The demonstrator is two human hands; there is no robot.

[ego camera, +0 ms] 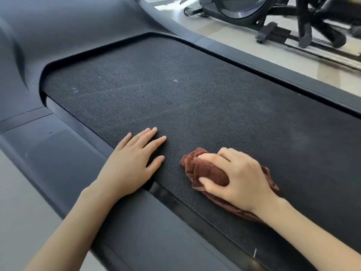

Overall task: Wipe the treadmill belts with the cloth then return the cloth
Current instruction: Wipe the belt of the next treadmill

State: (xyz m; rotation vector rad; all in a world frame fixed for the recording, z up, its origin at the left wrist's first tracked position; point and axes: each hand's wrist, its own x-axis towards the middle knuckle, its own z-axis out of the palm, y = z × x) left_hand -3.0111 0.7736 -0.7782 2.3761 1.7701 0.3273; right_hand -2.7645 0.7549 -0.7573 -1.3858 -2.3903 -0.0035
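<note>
Dark treadmill belt point(195, 94) fills our view. Near its left edge our left hand point(132, 159) lies flat with fingers straight, while our right hand point(240, 178) clutches the bunched brown cloth point(207, 169) on the belt.

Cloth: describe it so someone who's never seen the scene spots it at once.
Start at the wide black treadmill belt filling the frame. Near its close edge, the right hand grips a bunched cloth pressed on the belt, with the left hand flat beside it. It is the only reddish-brown, fuzzy thing on the dark surface.
</note>
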